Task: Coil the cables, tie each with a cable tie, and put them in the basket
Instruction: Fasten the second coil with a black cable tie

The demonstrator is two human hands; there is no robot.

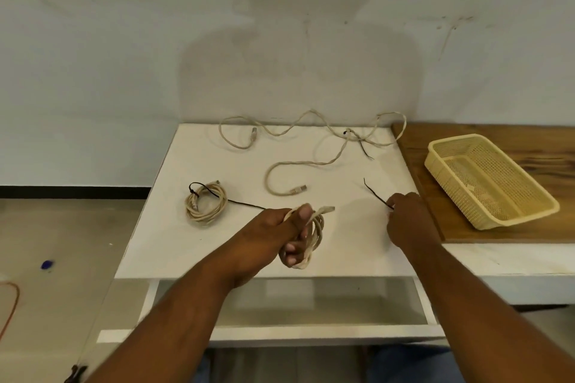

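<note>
My left hand (pixel 277 236) grips a coiled beige cable (pixel 315 235) just above the white table (pixel 174 227), its plug end poking up past my thumb. My right hand (pixel 407 221) pinches the near end of a thin black cable tie (pixel 375 194) that lies on the table. To the left rests a second coiled beige cable (pixel 205 205), bound with a black tie whose long tail trails right. A long uncoiled beige cable (pixel 298 162) snakes across the back of the table. The pale yellow basket (pixel 513 218) sits empty on a wooden board at the right.
Another black tie (pixel 364 149) lies by the loose cable at the back. The wooden board (pixel 435 211) under the basket overlaps the table's right side. An open shelf sits below the tabletop. On the floor at left are an orange cord (pixel 12 305) and a blue scrap (pixel 46 264).
</note>
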